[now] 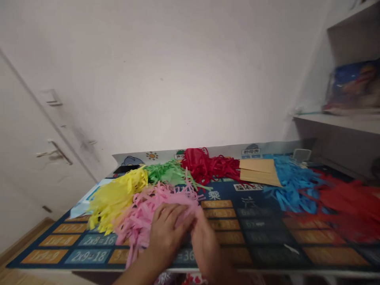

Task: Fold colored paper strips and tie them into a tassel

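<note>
A pink fringed tissue-paper bundle (142,209) lies at the middle front of the table, its strips spreading left and back. My left hand (169,229) is closed on its right part, fingers curled over the paper. From the right, my right hand (204,239) presses against the same pink paper with its fingers together, and the two hands nearly meet. Its fingertips are partly hidden and blurred. Touching the pink strips on the left is a yellow fringed bundle (118,198). A green fringed bundle (166,173) sits just behind.
Dark red fringe (204,166) lies by the wall, beside a tan paper envelope (259,171). Blue fringe (297,186) and a blurred red bundle (350,209) are on the right. A times-table mat (92,240) covers the table. White shelves (341,120) stand at right, a door handle (55,152) at left.
</note>
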`<state>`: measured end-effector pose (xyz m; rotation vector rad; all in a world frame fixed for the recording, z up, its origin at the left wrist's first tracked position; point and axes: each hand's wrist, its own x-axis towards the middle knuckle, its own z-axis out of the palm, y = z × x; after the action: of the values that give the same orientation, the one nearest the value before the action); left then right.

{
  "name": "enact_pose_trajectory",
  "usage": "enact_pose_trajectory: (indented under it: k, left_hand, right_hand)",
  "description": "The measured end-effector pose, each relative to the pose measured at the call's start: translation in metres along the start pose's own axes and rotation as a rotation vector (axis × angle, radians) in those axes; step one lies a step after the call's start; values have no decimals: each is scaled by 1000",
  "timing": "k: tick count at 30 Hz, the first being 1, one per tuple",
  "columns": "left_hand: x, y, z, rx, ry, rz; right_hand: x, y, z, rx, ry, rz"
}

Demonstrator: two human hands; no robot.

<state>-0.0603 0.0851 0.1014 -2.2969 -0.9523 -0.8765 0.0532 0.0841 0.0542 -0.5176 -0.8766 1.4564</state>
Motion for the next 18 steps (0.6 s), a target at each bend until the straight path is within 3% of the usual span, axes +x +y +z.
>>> enact_pose_trajectory:
  k: [4, 7, 10, 11, 13, 16, 17, 18]
  left_hand:
    - [-25, 28, 42, -225, 20, 4]
    - [-33, 46, 71, -335, -75, 52]
    - [-35, 64, 92, -419, -185, 55]
    - [-35, 70, 97, -436, -220, 44]
    - [-33, 80, 103, -460, -285, 30]
    - [-32, 87, 106, -477, -328, 51]
    - [-32, 88, 106, -475, -325, 63]
    - [-34, 88, 106, -468, -318, 66]
  right_hand:
    - [14, -30, -52, 87, 37, 53]
    - [6, -78, -114, 100, 245, 26]
    - [-18, -134, -173, -339, 576, -120]
    - [-28, -148, -184, -544, 679, -199]
    - [-47, -160, -190, -751, 740, -269]
    - [-67, -135, -171, -933, 616, -271]
    - [-69, -121, -162, -1046, 464, -254]
    - [-68, -107, -155, -1239, 213, -239]
